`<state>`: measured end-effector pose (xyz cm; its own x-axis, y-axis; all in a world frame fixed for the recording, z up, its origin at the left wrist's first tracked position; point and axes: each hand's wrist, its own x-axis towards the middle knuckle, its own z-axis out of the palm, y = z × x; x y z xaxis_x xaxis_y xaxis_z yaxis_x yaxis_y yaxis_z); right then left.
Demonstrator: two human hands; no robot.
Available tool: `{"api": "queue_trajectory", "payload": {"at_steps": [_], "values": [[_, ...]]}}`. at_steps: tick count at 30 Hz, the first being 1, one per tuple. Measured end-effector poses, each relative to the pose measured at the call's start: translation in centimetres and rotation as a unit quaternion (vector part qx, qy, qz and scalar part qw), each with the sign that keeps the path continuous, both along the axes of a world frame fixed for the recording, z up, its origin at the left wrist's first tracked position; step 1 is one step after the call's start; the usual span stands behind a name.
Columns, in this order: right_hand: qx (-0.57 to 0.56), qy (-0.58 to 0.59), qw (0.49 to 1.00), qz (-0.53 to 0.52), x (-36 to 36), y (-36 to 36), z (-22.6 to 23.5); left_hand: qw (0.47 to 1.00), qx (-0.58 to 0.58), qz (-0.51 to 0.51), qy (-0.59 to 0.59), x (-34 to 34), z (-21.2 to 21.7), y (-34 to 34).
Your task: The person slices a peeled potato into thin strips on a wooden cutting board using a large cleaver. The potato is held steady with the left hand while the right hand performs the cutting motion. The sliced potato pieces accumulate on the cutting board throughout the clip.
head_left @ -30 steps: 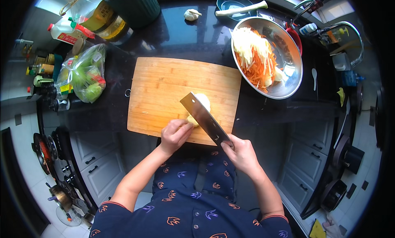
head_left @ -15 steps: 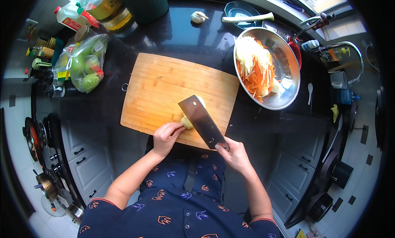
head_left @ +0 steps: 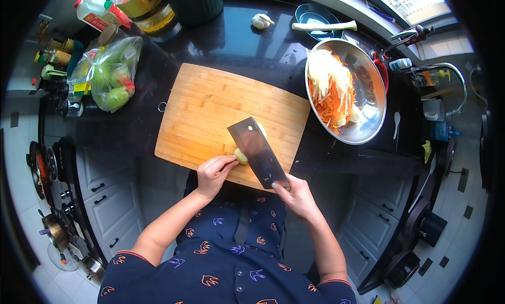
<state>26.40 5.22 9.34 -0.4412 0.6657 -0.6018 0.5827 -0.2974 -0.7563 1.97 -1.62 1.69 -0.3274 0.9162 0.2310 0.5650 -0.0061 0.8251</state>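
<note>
While gripping a cleaver (head_left: 258,154) at its near end in the right hand (head_left: 297,198), over the near right part of a wooden cutting board (head_left: 205,114), also pinching a small pale yellow piece (head_left: 240,156) with thumb and fingers of the left hand (head_left: 211,178), between the blade and the board's near edge. Noted with hands apart from each other: right one clamped on the cleaver, left one closed on the piece. Seen with broad dark face turned up, slanting toward the middle of the board; cannot tell whether touching wood. Mostly hidden behind the blade, on the board: a white rounded piece (head_left: 262,129). Just past the board's far right corner: a metal bowl (head_left: 372,93) with pale shreds (head_left: 329,78) heaped on orange shreds (head_left: 332,107). Right of the board, beyond the bowl, a white spoon (head_left: 396,124). Beyond the board's far edge, on the dark desk (head_left: 226,51): a garlic bulb (head_left: 262,21), then, farther right, a pale stalk (head_left: 324,26) across a glass dish (head_left: 310,14). Left of the board: a knotted clear bag (head_left: 113,75), bulging with green produce.
</note>
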Motion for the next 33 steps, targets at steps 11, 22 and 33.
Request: {"api": "queue_trajectory", "payload": {"at_steps": [11, 22, 33], "values": [[-0.002, -0.007, 1.0, 0.023, -1.9, 0.6, 0.1, 1.0, 0.0, 0.011, -0.005, 0.2, 0.0, -0.1], [0.033, -0.001, 0.999, 0.029, -3.5, 0.8, -0.4, 1.0, -0.01, 0.013, -0.015, 0.2, -0.2, -0.3], [0.101, -0.015, 0.994, 0.045, -5.1, 0.3, -1.8, 0.998, 0.051, -0.047, -0.002, 1.0, 0.2, 0.0]]}}
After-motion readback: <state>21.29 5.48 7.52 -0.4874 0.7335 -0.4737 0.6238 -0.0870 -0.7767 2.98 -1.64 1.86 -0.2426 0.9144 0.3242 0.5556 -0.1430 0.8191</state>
